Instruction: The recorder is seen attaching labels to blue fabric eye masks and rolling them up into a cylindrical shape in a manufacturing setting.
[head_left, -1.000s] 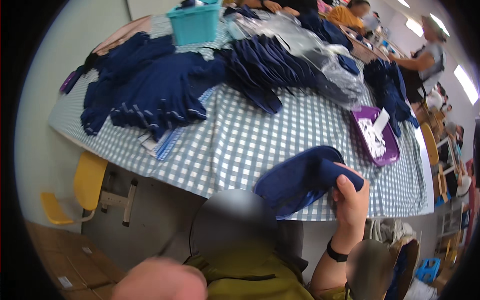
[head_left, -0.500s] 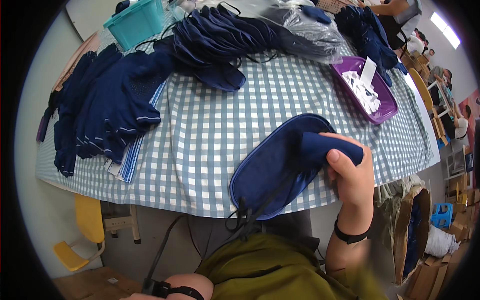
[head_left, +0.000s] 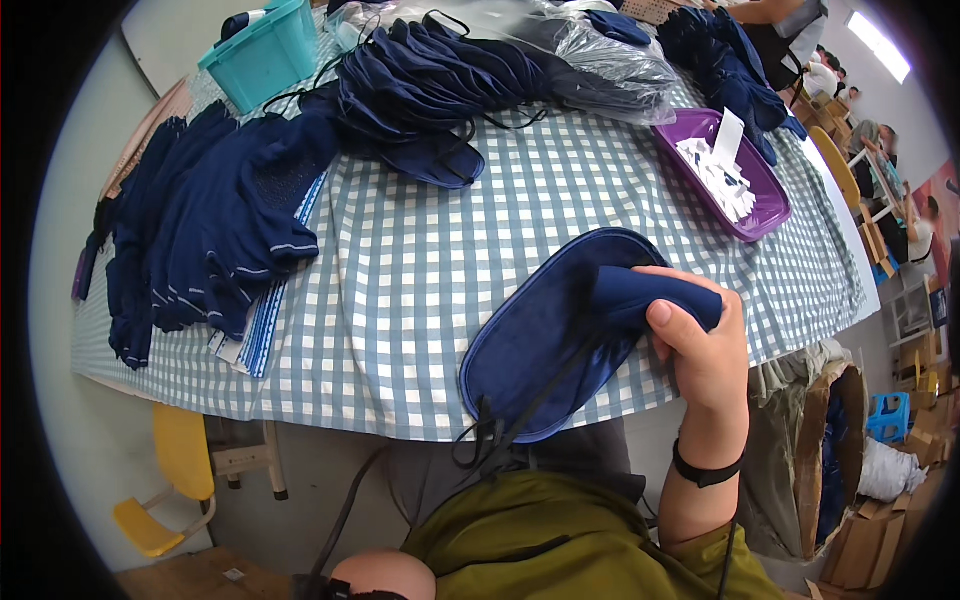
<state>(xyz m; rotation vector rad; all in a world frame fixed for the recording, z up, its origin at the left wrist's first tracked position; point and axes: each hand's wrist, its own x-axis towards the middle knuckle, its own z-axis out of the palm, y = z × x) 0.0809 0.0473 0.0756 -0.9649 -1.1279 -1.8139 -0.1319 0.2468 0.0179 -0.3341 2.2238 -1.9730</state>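
Left hand slips from view, its state untellable, while the right hand (head_left: 708,345) grips the folded end of a navy cloth piece (head_left: 530,350) at the checked tablecloth (head_left: 400,320)'s near edge, seemingly a holding step calling for steadiness.

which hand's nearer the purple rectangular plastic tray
Right. The right hand is this side of the tray, apart from it; the left arm is at the picture's lower edge, farther off, hand out of view.
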